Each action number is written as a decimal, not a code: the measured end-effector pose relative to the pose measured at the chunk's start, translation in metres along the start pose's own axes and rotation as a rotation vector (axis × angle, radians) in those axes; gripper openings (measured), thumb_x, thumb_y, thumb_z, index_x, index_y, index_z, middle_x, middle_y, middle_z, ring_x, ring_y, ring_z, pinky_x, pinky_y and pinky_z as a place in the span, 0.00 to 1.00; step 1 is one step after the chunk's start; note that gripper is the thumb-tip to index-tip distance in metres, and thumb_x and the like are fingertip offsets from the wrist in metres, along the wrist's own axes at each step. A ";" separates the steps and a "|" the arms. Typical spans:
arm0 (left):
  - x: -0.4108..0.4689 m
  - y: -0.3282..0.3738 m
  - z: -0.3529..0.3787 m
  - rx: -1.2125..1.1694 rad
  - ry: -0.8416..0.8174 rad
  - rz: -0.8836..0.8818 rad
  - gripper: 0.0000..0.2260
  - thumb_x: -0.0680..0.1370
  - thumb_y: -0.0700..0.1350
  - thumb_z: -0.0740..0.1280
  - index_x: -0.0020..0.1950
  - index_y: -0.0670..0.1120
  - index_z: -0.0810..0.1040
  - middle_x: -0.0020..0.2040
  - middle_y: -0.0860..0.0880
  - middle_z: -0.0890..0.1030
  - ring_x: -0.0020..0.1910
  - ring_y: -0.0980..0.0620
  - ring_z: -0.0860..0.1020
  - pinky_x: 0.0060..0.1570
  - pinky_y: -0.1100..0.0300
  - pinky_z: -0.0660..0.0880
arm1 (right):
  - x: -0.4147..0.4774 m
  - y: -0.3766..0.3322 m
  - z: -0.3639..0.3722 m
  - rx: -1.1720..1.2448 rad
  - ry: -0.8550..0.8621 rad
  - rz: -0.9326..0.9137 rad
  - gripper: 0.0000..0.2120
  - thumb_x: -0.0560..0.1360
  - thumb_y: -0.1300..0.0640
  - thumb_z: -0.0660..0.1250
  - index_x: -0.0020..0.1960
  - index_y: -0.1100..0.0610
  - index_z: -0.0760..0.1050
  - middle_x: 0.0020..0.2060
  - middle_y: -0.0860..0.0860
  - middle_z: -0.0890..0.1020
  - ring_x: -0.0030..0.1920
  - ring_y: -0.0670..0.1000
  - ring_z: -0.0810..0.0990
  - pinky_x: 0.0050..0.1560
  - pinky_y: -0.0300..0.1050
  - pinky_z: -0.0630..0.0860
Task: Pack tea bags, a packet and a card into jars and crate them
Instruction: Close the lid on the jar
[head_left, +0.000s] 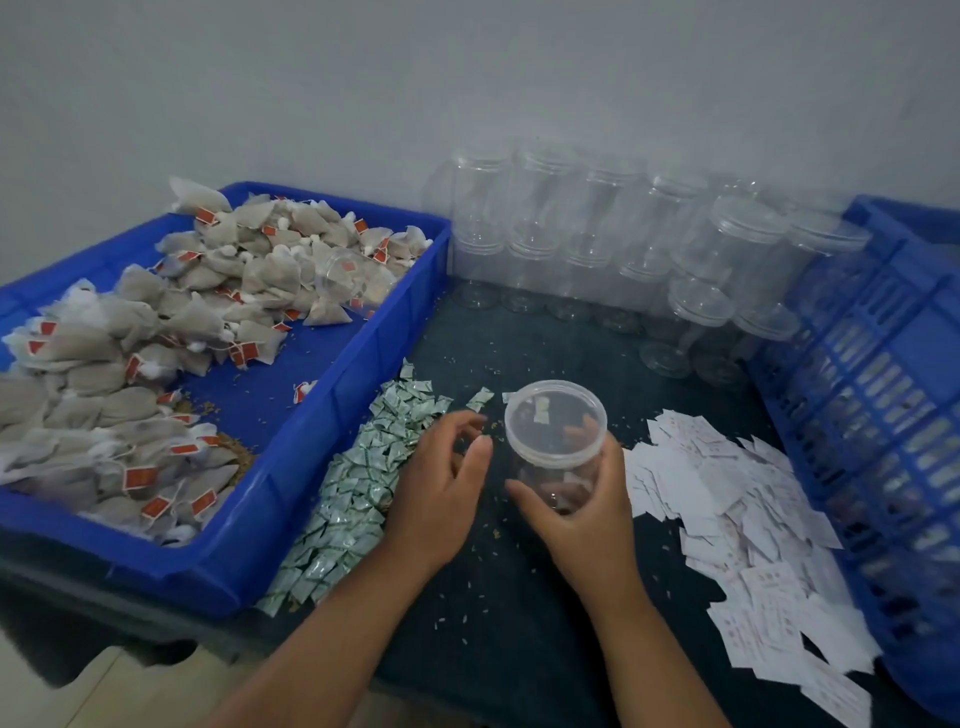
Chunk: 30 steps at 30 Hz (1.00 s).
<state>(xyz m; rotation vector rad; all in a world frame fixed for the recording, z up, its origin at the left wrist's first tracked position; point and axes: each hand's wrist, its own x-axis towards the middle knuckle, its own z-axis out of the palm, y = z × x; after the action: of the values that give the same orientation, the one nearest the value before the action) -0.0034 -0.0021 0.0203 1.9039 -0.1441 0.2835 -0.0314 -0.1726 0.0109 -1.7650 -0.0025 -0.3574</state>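
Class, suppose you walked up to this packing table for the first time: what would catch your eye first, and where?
A heap of red-tagged tea bags lies in the blue tray on the left. At centre the right hand grips a clear jar, with green packets piled to its left and white cards to its right. Behind, empty jars stand stacked against the wall.

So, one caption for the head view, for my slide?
Right hand grips a clear jar; left hand hovers between it and the green packets.
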 end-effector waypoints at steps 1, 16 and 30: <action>-0.001 0.008 -0.002 0.010 -0.011 0.072 0.18 0.79 0.65 0.58 0.67 0.67 0.71 0.63 0.59 0.75 0.53 0.57 0.80 0.51 0.54 0.80 | 0.000 0.000 -0.001 -0.001 -0.007 -0.006 0.44 0.66 0.49 0.88 0.76 0.43 0.70 0.69 0.42 0.80 0.67 0.50 0.83 0.64 0.56 0.83; 0.008 0.089 0.005 0.859 -0.077 0.273 0.25 0.80 0.70 0.52 0.62 0.55 0.75 0.53 0.52 0.79 0.47 0.48 0.80 0.41 0.56 0.72 | -0.001 0.003 -0.003 -0.282 -0.100 -0.181 0.36 0.64 0.43 0.83 0.68 0.47 0.75 0.57 0.39 0.82 0.56 0.46 0.82 0.52 0.47 0.81; 0.009 0.085 -0.039 0.877 -0.444 -0.049 0.51 0.66 0.85 0.52 0.80 0.55 0.57 0.71 0.49 0.75 0.66 0.46 0.77 0.59 0.47 0.77 | -0.005 0.012 0.005 -0.350 -0.060 -0.337 0.41 0.67 0.44 0.83 0.76 0.49 0.70 0.69 0.39 0.76 0.69 0.40 0.75 0.68 0.41 0.75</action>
<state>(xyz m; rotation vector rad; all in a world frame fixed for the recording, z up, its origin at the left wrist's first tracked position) -0.0200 0.0057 0.1127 2.8196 -0.3041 -0.1553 -0.0324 -0.1694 -0.0025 -2.1250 -0.2993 -0.5759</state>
